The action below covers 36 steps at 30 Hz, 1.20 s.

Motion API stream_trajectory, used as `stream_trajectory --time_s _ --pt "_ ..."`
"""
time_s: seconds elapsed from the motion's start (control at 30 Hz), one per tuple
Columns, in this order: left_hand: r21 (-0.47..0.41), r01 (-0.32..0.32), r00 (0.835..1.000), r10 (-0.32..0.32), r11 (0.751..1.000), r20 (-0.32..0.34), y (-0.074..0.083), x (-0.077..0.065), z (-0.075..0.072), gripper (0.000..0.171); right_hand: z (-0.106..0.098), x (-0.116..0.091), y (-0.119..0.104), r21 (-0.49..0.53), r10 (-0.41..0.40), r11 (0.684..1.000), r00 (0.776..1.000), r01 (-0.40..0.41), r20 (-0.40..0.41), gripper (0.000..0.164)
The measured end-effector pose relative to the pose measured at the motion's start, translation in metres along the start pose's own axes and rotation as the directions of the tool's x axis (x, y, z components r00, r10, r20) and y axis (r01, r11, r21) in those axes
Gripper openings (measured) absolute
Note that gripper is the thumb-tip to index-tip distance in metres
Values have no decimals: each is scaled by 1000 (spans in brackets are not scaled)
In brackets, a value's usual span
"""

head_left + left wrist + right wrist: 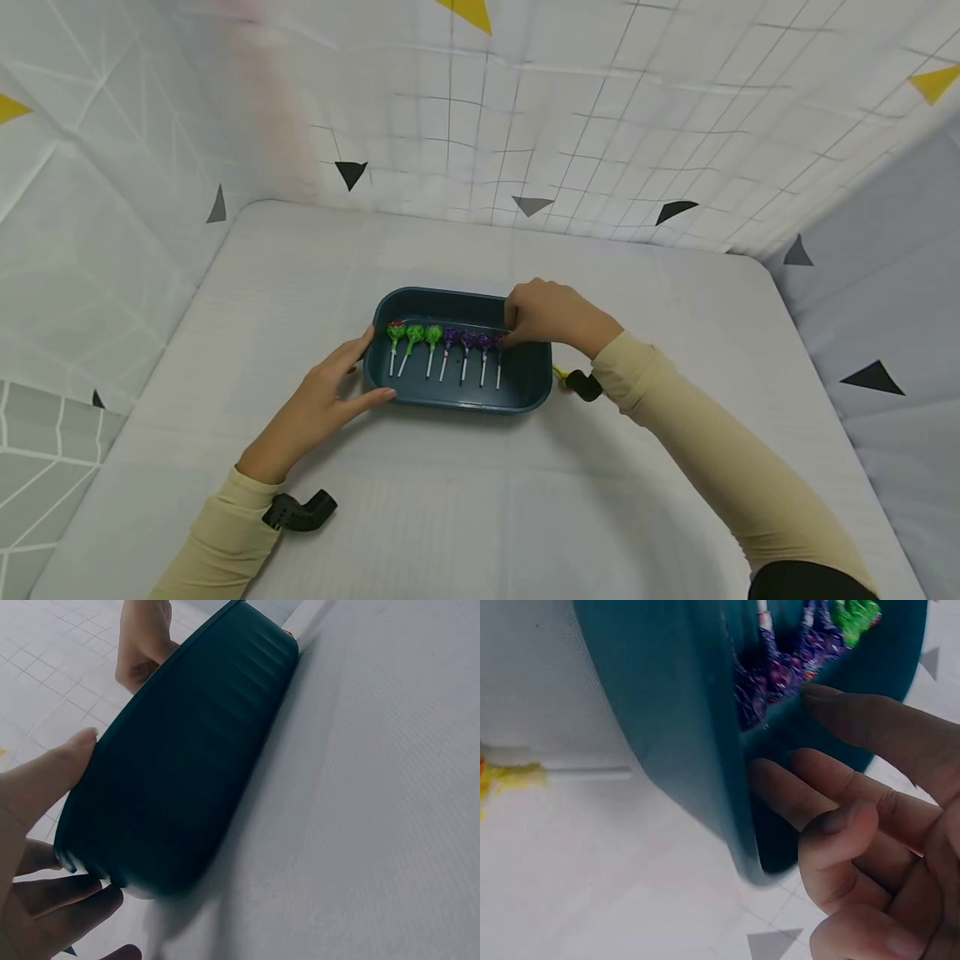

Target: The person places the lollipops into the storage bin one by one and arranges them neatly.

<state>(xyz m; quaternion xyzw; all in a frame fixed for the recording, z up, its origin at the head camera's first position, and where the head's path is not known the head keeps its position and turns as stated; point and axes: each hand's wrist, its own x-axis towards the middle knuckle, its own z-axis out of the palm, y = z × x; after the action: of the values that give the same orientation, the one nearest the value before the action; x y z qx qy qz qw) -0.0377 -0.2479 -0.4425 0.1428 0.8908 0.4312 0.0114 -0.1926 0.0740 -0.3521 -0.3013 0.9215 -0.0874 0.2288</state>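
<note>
A dark teal plastic tray (457, 406) lies on the table with a row of wrapped lollipops inside, sticks toward the near side. Three green lollipops (415, 333) are at the left, followed by several purple lollipops (468, 338). My left hand (322, 396) holds the tray's left end, thumb at the near rim and fingers round the corner. My right hand (555, 312) reaches over the right part of the tray. In the right wrist view its fingers are loosely bent with nothing between them, a fingertip close to the purple wrappers (780, 675).
Outside the tray, to its right, a yellow-wrapped lollipop (514, 776) lies on the white table (420, 500), partly hidden by the right wrist's black camera (583, 385) in the head view. White patterned curtains (420, 108) stand behind and beside the table.
</note>
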Motion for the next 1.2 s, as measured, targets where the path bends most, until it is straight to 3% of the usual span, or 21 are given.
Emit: stream_trajectory --time_s 0.17,0.4,0.6,0.73,0.93,1.2 --pt "0 -2 1000 2 1000 4 1 0 0 97 -3 -19 9 72 -4 997 1000 5 -11 23" --pt "4 -7 1000 7 1000 3 1 1 1 97 -2 -54 29 174 -33 983 994 51 -106 19" --pt "14 -2 1000 2 1000 2 1 1 1 96 5 -83 49 237 22 971 984 21 -175 16" --pt "16 3 1000 -3 1000 3 1 1 0 96 17 -97 62 244 105 968 980 -62 -168 18" --pt "2 6 1000 -6 1000 3 2 0 -1 96 42 -102 74 240 199 957 970 -163 -137 27" --pt "-3 -4 1000 4 1000 -5 3 0 2 96 65 -94 77 295 177 945 979 -140 -105 23"
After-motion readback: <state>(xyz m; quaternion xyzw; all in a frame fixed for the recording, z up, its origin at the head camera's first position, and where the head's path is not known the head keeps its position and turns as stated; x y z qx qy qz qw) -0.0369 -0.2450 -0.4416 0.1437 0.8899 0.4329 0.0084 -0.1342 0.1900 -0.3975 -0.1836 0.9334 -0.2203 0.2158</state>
